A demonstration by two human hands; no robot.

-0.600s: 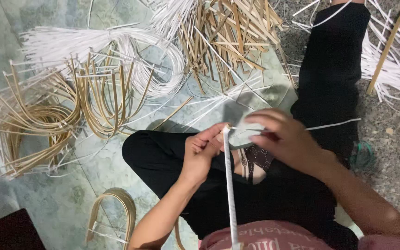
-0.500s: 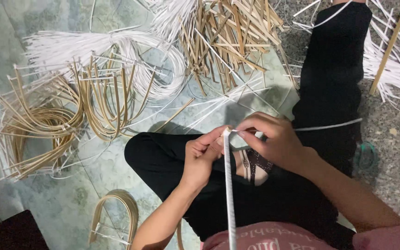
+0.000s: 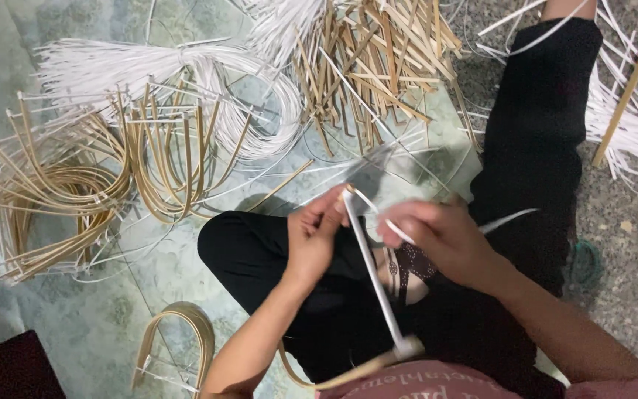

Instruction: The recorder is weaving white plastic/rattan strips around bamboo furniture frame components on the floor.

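While bent canes [image 3: 75, 185] crowd nearby.

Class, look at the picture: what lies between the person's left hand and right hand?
In the head view, a white-wrapped stick stands between the left hand and right hand, with a thin white strip looping across.

We are listing a white wrapped rod [image 3: 373, 277] running between the left hand [image 3: 317, 235] and right hand [image 3: 437, 235], with a thin white strip [image 3: 507, 219] trailing pale from the right, over black trousers [image 3: 533, 133] and a dusty-pink shirt hem [image 3: 437, 380]. We are recording tan, straw-coloured bent cane hoops [image 3: 75, 185], a bright white coil of strips [image 3: 208, 81] and a heap of light-brown flat slats [image 3: 378, 59], all lying on a floor [image 3: 112, 295] showing mottled pale green and grey. We are also noting a dark maroon object [image 3: 9, 369] at the lower left corner and speckled grey ground [image 3: 629, 258] at the right.
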